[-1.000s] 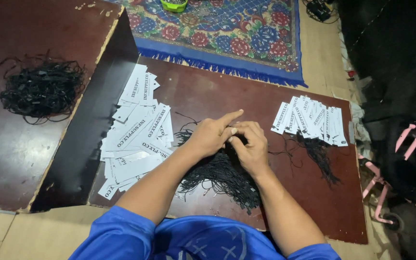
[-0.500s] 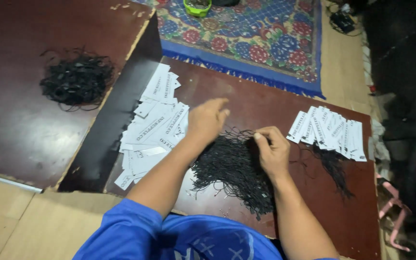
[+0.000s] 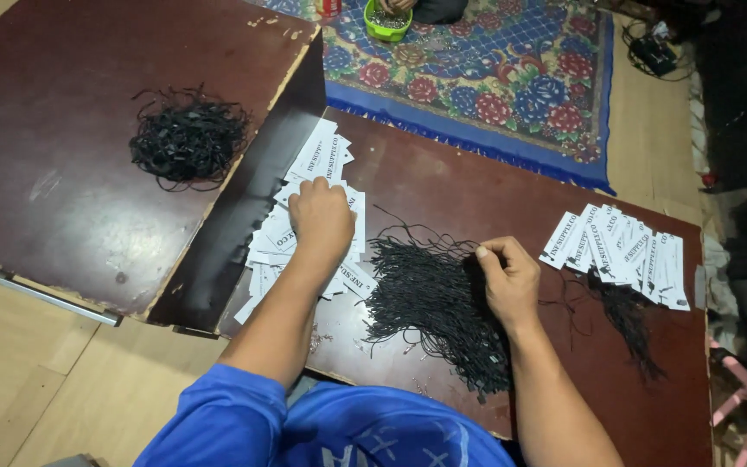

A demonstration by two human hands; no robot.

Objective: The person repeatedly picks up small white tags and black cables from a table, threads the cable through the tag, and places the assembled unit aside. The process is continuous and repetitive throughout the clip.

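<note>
Two dark brown boards (image 3: 494,186) low over a pale wood floor (image 3: 36,380), glossy and scuffed, the left one (image 3: 62,156) chipped along its far edge. Beyond, a blue rug (image 3: 512,78) with red flowers and a green bowl (image 3: 388,19) on it. At far right, dark cloth and something pink, unclear.

On the left board, a loose round tangle of thin black cords (image 3: 188,143). On the near board, white paper tags (image 3: 304,216) in an untidy flat pile at the left, rectangular, with dark print. In the middle, a bundle of black strings (image 3: 438,303), fine and straight, spread like a fan toward the near edge. At the right, a neat overlapping row of tags (image 3: 620,251) with strings (image 3: 628,324) hanging from them.

Left hand (image 3: 322,216) palm down on the white pile, fingers curled and close together, touching the tags; whether one is gripped, cannot tell. Right hand (image 3: 507,277) on the far right edge of the bundle, thumb and forefinger pinched narrow on a few strings.
</note>
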